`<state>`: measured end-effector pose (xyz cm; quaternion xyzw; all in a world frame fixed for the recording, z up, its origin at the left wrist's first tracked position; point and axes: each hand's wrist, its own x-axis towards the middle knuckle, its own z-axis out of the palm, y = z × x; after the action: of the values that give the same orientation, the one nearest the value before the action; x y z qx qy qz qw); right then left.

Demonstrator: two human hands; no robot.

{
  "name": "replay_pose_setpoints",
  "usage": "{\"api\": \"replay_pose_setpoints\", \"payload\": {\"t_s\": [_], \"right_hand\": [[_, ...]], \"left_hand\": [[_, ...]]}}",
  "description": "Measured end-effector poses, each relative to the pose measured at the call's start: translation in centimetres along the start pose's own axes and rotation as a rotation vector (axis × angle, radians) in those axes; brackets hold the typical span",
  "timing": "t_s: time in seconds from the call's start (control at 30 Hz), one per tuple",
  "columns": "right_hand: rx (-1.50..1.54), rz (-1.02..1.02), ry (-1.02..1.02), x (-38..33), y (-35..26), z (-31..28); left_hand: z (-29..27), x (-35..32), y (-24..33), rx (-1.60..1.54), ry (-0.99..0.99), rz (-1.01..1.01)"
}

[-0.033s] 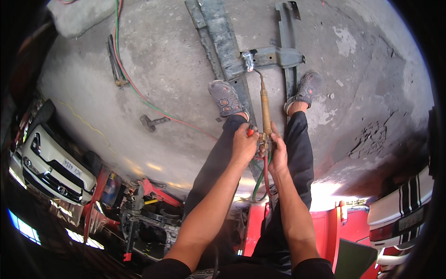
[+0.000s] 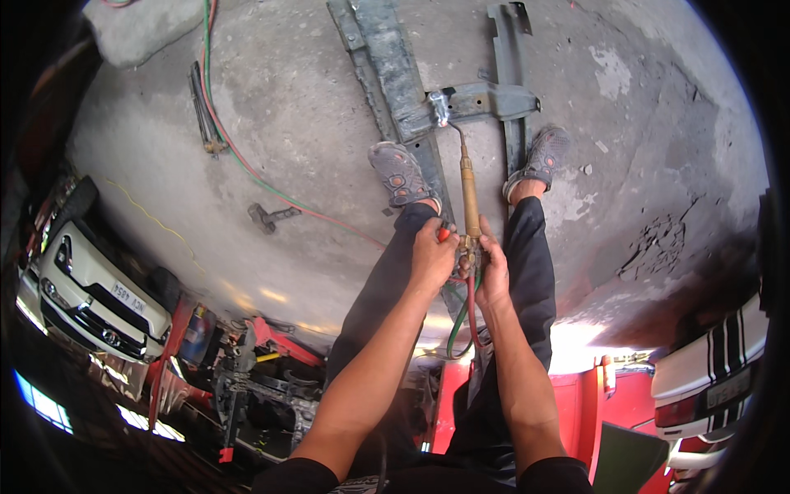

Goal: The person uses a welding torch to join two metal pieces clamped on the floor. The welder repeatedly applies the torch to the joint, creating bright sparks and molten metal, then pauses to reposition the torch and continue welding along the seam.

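White cars [image 2: 95, 290] are flanking concrete floor [image 2: 329, 156]; left hand [image 2: 433, 260] is pinching a red object [image 2: 444, 235], right hand [image 2: 494, 270] gripping a brass torch [image 2: 470, 198].

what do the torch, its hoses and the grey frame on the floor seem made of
Torch: probably brass, from its dull golden-yellow surface. Hoses: likely rubber, smooth and bending in a soft loop. Frame: apparently steel, with straight edges and round holes; its patchy grey finish could be paint or bare metal.
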<state>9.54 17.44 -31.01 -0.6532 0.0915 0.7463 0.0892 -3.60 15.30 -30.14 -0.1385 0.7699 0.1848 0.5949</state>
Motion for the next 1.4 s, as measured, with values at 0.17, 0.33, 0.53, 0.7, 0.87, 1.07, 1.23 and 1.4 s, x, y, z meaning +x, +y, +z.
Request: {"api": "replay_pose_setpoints", "payload": {"t_s": [0.17,0.33,0.53,0.7,0.87,1.07,1.23,1.4], "right_hand": [[0.078,0.024,-0.041,0.6,0.0,0.0],[0.147,0.043,-0.024,0.4,-0.4,0.5],[0.155,0.055,-0.029,0.5,-0.3,0.1],[0.139,0.060,-0.044,0.5,-0.2,-0.1],[0.151,0.067,-0.079,0.7,0.2,-0.3],[0.085,0.035,-0.060,0.4,0.0,0.3],[0.084,0.034,-0.057,0.7,0.1,0.2],[0.094,0.033,-0.059,0.5,0.0,0.2]], "left_hand": [[0.1,0.1,1.0,-0.033,-0.040,0.047],[-0.1,0.8,0.6,-0.011,-0.144,0.004],[0.0,0.5,1.0,-0.006,-0.209,0.007],[0.1,0.1,1.7,-0.039,-0.227,0.002],[0.3,0.0,2.2,-0.032,-0.212,-0.020],[0.2,0.0,2.3,-0.030,-0.207,-0.015],[0.3,0.0,2.6,-0.031,-0.208,-0.004],[0.3,-0.1,2.7,-0.029,-0.220,-0.009]]}}
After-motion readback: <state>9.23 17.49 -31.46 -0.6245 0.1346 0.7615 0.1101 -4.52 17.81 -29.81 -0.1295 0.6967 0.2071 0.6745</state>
